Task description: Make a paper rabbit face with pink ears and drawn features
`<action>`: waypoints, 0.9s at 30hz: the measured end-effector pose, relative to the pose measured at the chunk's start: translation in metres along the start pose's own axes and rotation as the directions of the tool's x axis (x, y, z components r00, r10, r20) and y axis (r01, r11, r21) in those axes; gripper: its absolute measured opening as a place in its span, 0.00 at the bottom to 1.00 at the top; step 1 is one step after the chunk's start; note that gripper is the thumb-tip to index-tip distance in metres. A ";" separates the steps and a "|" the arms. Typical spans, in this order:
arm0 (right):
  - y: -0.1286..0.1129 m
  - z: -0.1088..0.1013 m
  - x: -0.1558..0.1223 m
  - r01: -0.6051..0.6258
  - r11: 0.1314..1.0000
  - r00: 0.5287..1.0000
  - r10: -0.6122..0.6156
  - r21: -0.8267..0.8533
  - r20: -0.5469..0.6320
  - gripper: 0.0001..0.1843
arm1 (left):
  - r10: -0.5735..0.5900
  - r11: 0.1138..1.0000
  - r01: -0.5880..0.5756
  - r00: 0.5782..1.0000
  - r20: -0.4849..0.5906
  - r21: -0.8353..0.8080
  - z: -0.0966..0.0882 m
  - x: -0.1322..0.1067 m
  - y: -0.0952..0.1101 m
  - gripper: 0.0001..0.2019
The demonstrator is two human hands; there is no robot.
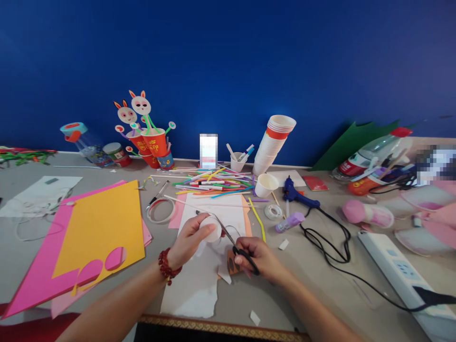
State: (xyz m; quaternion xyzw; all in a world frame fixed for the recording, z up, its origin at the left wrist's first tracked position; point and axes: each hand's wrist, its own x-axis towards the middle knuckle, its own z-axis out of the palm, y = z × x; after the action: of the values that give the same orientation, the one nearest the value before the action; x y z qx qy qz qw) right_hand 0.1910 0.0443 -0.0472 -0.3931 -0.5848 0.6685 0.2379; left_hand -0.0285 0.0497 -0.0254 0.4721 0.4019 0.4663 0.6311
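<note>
My left hand [192, 240] pinches a small white paper disc [211, 230] between thumb and fingers, above white paper sheets [194, 289] on the table. In my right hand [258, 259] is a pair of scissors [245, 259] with black handles, fingers wrapped through the loops. The blades point up and left and reach the right edge of the disc. Whether they are parted there is hard to see. Beneath the right hand lies an orange-brown paper piece [233, 263] with dark ovals, partly covered. White paper scraps [254, 317] lie close by.
Colored pipe cleaners [213, 183] lie behind the hands, near a stack of paper cups [274, 142]. Yellow card [103, 223] is at left, below rabbit-faced cups [155, 142]. At right are a glue gun [299, 194], its black cable [331, 256] and a power strip [395, 270].
</note>
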 end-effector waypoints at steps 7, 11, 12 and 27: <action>0.000 0.001 0.000 -0.005 1.000 1.000 0.005 -0.002 -0.003 0.34 | 0.010 1.000 -0.011 1.000 -0.020 -0.013 0.001 0.000 0.000 0.13; 0.000 0.002 0.000 0.001 1.000 1.000 -0.001 0.010 0.004 0.34 | 0.026 0.999 -0.025 1.000 0.016 -0.033 0.002 0.000 0.001 0.13; 0.000 0.002 0.000 0.000 1.000 1.000 0.000 0.013 0.005 0.34 | 0.032 0.999 -0.032 0.999 0.018 -0.036 0.003 0.000 0.000 0.12; 0.003 0.003 0.001 -0.024 0.999 1.000 0.024 0.044 -0.006 0.35 | 0.039 0.999 -0.039 0.999 -0.005 -0.001 0.007 -0.001 0.005 0.13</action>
State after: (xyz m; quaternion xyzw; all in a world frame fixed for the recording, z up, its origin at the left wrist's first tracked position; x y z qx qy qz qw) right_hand 0.1883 0.0428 -0.0502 -0.3970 -0.5645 0.6826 0.2402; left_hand -0.0232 0.0475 -0.0185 0.4784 0.3936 0.4799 0.6212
